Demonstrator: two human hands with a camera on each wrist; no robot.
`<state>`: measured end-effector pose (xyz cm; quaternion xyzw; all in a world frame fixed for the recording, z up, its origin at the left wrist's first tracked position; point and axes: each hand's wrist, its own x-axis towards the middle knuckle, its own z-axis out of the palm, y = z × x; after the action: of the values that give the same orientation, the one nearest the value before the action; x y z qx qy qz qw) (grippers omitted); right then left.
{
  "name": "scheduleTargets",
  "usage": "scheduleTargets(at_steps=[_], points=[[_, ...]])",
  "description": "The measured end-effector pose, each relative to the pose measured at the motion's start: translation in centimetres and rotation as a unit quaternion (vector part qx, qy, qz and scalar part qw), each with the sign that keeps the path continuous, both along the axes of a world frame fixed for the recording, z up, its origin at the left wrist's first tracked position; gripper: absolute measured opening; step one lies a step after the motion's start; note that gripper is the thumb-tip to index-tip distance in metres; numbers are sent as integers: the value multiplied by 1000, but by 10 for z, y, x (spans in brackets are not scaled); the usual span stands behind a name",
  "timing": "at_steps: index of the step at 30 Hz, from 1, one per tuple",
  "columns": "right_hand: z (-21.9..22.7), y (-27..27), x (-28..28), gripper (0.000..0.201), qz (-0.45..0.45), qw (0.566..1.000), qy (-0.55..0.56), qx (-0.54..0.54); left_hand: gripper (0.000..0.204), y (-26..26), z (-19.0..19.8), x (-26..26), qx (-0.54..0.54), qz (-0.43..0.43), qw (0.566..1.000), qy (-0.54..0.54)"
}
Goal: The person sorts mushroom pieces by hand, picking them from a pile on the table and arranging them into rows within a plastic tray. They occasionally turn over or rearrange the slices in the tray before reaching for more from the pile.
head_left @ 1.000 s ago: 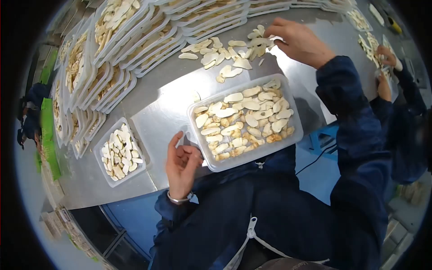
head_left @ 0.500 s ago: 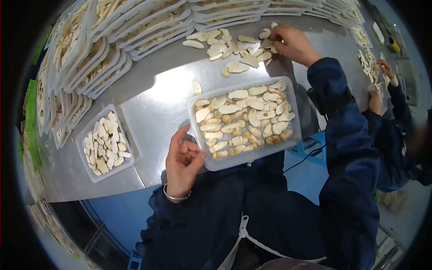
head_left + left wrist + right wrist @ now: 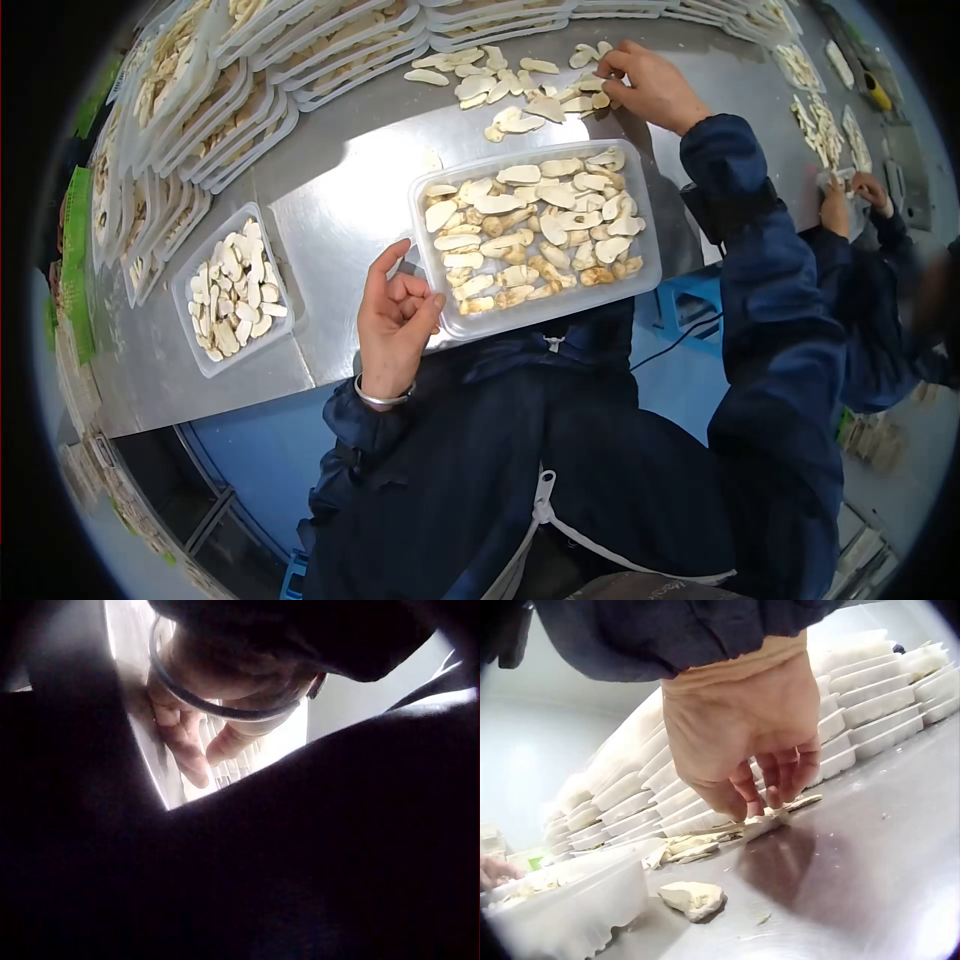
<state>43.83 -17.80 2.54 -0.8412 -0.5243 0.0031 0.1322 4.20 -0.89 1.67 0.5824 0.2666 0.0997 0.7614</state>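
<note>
Slices (image 3: 515,85) scattered across table (image 3: 340,230), right hand (image 3: 650,85) fingers (image 3: 780,776) touching one

Slice-filled tray (image 3: 652,262) at table's (image 3: 340,215) near edge; loose slices (image 3: 505,85) behind; smaller tray (image 3: 283,282) left

Counts from my seat: two loose trays on the table (image 3: 340,225), the big tray (image 3: 650,260) by my left hand (image 3: 395,325) and a smaller tray (image 3: 185,335) further left. Tray stacks (image 3: 250,100) along the back: too many and too overlapped to count. Loose slices (image 3: 515,90) by my right hand (image 3: 650,88): roughly twenty. One bracelet (image 3: 380,398) on my left wrist. One other person (image 3: 880,270) to my right, two hands showing.
</note>
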Motion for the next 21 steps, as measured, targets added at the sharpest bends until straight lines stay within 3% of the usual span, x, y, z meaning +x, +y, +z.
scheduleTargets(at_steps=[17, 21], points=[[5, -5, -8, 19, -57, 998, 39, -6, 64, -1, 2, 0, -4, 5, 1000, 3], [6, -9, -10, 20, -114, 987, 115, 11, 64, -1, 0, 0, 3, 1, 1000, 0]])
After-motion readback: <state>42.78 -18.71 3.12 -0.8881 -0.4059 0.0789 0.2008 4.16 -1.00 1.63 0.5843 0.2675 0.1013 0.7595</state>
